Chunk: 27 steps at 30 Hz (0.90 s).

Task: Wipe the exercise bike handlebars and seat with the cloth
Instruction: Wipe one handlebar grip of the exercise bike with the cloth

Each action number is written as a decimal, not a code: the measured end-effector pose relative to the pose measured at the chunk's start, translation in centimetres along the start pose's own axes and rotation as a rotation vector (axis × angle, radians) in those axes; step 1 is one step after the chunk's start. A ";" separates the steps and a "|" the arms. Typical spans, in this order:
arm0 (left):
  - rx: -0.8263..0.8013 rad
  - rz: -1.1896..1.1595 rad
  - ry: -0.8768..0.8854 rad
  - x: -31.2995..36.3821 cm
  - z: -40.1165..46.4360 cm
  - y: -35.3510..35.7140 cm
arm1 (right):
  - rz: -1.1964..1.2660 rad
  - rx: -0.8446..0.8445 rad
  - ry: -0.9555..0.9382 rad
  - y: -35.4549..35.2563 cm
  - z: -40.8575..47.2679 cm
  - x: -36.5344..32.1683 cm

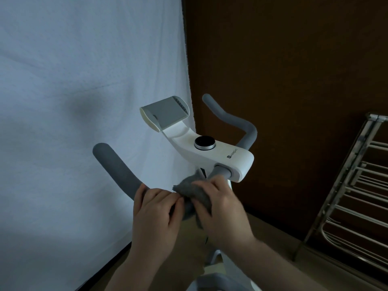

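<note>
The exercise bike's white console (235, 162) carries a black round knob (204, 142) and a grey tablet holder (165, 112). Grey padded handlebars curve out on both sides: the left bar (117, 169) and the right bar (237, 120). My left hand (156, 208) grips the near bend of the left bar. My right hand (222, 208) holds a grey cloth (192, 191) wrapped over the bar beside the left hand, close to the console joint. The seat is barely in view at the bottom edge.
A white sheet (84, 101) hangs behind the bike on the left. A dark brown wall (294, 70) fills the right. A metal drying rack (361, 196) leans at the right edge. Tan floor (273, 234) shows below.
</note>
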<state>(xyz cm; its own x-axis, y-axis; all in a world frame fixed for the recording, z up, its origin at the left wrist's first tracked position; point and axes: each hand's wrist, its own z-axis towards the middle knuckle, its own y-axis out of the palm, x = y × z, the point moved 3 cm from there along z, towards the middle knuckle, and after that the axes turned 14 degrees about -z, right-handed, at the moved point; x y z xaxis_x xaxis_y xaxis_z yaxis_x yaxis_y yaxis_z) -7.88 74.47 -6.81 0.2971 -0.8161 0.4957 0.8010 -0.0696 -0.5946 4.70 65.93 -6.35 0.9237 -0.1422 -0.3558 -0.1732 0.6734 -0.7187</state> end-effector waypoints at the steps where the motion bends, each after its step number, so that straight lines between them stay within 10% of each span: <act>1: -0.002 0.001 -0.008 0.0 0.0 0.0 | -0.022 -0.009 0.008 -0.2 0.6 0.9; 5: 0.003 -0.007 -0.045 0.1 0.0 0.1 | -0.026 0.123 0.314 -0.2 1.6 4.2; 9: 0.004 0.017 -0.041 0.3 0.0 0.1 | 0.005 0.038 0.112 0.4 0.2 2.4; 14: 0.034 0.024 -0.043 0.4 0.0 0.2 | -0.007 0.073 0.303 -0.2 2.3 5.4; 27: 0.133 -0.037 -0.110 -0.2 -0.4 0.7 | -0.005 0.044 -0.205 0.6 2.2 1.5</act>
<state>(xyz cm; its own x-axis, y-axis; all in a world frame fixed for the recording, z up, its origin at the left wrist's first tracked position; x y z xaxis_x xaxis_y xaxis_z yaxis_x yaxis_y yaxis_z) -7.60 74.31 -7.58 0.3155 -0.7462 0.5861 0.8718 -0.0160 -0.4896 6.73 67.73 -6.02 0.9755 0.0021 -0.2198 -0.1574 0.7046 -0.6919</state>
